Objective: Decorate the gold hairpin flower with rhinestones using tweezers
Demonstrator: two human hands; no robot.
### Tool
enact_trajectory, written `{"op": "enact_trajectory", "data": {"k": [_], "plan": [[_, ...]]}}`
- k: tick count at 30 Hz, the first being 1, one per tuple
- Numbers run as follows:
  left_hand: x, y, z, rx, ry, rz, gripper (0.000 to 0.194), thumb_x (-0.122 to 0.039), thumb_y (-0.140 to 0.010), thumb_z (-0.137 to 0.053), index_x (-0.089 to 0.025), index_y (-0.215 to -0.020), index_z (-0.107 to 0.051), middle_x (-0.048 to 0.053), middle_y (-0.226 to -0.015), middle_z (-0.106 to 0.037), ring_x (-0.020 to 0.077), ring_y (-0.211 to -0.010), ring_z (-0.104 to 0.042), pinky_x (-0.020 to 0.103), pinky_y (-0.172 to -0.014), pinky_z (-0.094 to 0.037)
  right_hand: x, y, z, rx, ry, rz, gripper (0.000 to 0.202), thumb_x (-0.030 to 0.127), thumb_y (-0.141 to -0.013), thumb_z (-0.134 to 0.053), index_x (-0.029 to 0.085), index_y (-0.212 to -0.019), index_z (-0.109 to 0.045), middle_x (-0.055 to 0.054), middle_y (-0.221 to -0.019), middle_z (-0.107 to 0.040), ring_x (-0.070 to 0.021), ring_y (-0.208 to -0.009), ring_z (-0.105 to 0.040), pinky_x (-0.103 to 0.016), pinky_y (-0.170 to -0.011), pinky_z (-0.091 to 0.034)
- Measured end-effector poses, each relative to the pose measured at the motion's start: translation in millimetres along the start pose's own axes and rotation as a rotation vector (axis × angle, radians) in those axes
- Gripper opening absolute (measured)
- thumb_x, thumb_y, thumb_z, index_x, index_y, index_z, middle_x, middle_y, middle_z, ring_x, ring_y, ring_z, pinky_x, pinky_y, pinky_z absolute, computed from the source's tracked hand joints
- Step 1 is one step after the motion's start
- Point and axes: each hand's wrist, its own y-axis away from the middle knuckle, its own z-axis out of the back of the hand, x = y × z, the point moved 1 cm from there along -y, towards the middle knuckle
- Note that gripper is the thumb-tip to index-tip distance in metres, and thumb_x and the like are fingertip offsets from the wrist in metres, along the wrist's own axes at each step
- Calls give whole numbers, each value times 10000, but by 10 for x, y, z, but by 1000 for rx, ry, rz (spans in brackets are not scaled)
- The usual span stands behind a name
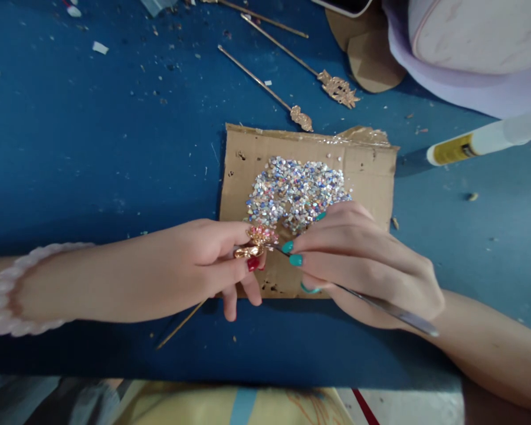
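My left hand [216, 254] pinches a gold hairpin [246, 252] by its ornamental head, which carries a cluster of pink stones. The pin's thin shaft comes out below my palm toward the lower left. In my right hand [371, 265] is a pair of slim metal tweezers [393, 313], gripped like a pen. Their dark tip meets the hairpin's head near the pink stones; whether it holds a chip is too small to tell. Under both hands lies a piece of cardboard [367, 177] with a heap of small shiny, multicoloured chips [301, 186].
Beyond the cardboard, two gold hairpins [301, 118] [338, 88] with ornate heads lie on the blue table [115, 147]. Another thin rod [265, 20] is farther back. A white tube with a yellow label [455, 149] is at right, near a pale round object [478, 35].
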Motion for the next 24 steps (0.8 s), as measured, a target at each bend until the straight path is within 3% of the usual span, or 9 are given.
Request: {"op": "enact_trajectory", "data": {"k": [6,13,20,24], "plan": [[13,8,15,5,-2,1,133,-378,-1142,-627,-300,-1217,-705,3,-1051,-931,238,-803,-903,329,-778,-705,-9,12,15,7,-4,-3,100,138,-1183,-747,193,-1147,-822,-98,-1149,-950,-219,-1039,-928,-408,-942,-767],[21,20,31,5,-17,-15,162,-384,-1167,-612,-307,-1249,-729,-3,-1047,-925,235,-795,-902,325,-765,-701,-29,20,3,10,-27,16,67,152,-1181,-761,117,-1204,-814,-149,-1156,-943,-234,-1072,-930,-408,-952,-763],[49,13,37,7,-28,-24,171,-429,-1182,-622,-313,-1219,-742,-12,-1024,-912,220,-753,-886,310,-725,-676,-19,-4,19,30,-10,7,102,171,-1200,-738,172,-1162,-833,-123,-1152,-951,-227,-1041,-934,-407,-931,-776],[39,17,28,6,-16,-10,221,-421,-1174,-633,-316,-1335,-742,-5,-1044,-923,233,-782,-895,322,-756,-686,-6,4,44,31,-2,10,92,174,-1210,-727,162,-1176,-811,-134,-1160,-952,-230,-1044,-933,-412,-933,-772]]}}
